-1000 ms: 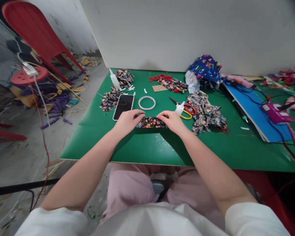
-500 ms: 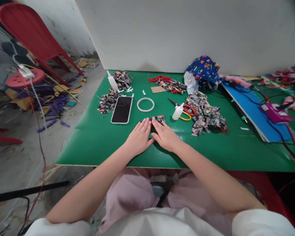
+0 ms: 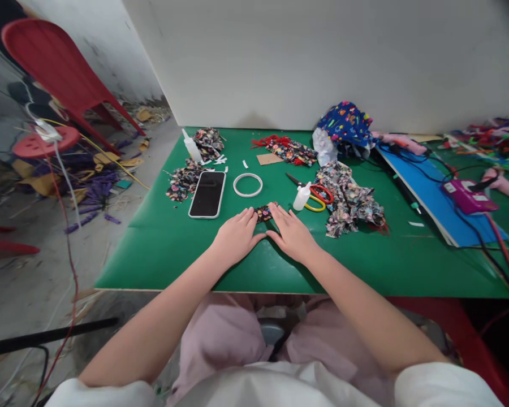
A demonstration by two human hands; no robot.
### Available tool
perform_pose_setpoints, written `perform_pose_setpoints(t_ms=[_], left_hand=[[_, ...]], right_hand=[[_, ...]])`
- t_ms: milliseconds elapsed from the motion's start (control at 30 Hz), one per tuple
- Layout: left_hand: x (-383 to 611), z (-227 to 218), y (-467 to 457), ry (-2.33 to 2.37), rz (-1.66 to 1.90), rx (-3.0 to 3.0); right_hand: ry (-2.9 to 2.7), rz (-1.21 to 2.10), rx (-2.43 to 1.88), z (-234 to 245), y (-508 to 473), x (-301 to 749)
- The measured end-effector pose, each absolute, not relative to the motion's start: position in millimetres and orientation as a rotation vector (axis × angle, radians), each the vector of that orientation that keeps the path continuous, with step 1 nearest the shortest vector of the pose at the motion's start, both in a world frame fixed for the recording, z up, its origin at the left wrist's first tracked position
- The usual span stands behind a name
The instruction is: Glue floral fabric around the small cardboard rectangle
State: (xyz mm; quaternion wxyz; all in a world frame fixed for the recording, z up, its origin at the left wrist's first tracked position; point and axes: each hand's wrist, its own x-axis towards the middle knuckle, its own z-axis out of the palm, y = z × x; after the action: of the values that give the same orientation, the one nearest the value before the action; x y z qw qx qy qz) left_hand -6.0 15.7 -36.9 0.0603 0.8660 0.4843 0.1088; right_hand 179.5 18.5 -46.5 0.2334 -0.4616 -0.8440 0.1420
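A small strip of black floral fabric (image 3: 263, 213) lies on the green tabletop, partly covered by my fingers. My left hand (image 3: 236, 236) rests flat on its left end, fingers stretched out and thumb pointing right. On the right end lies my right hand (image 3: 294, 233), also flat, with its thumb toward the left one. The strip's middle shows between the fingertips. Just beyond is a roll of white tape (image 3: 234, 186). To the right stands a small white squeeze bottle (image 3: 302, 196) beside scissors (image 3: 322, 198) with red and yellow handles.
A phone (image 3: 207, 194) lies left of the tape, near floral scraps (image 3: 185, 180) and another squeeze bottle (image 3: 191, 147). Crumpled floral fabric (image 3: 351, 198) sits to the right. Farther right are a blue folder (image 3: 432, 198), a purple box (image 3: 470, 196) and cables. A white board (image 3: 280, 62) rises behind.
My hands have drawn slightly apart along the fabric strip, so more of its middle shows between my fingertips. The camera view has shifted a little.
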Motion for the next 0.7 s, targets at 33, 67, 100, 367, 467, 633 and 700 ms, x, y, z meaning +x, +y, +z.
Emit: perform_pose_setpoints(t_ms=[33, 67, 100, 367, 467, 633, 700], left_hand=[[-6, -36, 19, 1.462, 0.392, 2.59], [-6, -35, 23, 1.465, 0.449, 2.567], [-6, -33, 26, 1.478, 0.503, 2.548], [20, -6, 43, 1.565, 1.06, 2.199], [33, -10, 50, 1.528, 1.173, 2.049], [34, -28, 58, 1.511, 1.263, 1.919], [32, -31, 59, 1.517, 1.276, 1.895]], right_hand=[[-2.213, 0.423, -1.239, -42, 17, 179], [-2.076, 0.482, -1.214, -36, 16, 179], [-1.906, 0.577, -1.196, -31, 15, 179], [-0.876, 1.436, -1.011, -12, 19, 183], [-0.781, 1.548, -0.917, -9, 20, 189], [-0.695, 1.568, -0.881, -12, 21, 195], [-0.69, 1.531, -0.903, -17, 22, 196]])
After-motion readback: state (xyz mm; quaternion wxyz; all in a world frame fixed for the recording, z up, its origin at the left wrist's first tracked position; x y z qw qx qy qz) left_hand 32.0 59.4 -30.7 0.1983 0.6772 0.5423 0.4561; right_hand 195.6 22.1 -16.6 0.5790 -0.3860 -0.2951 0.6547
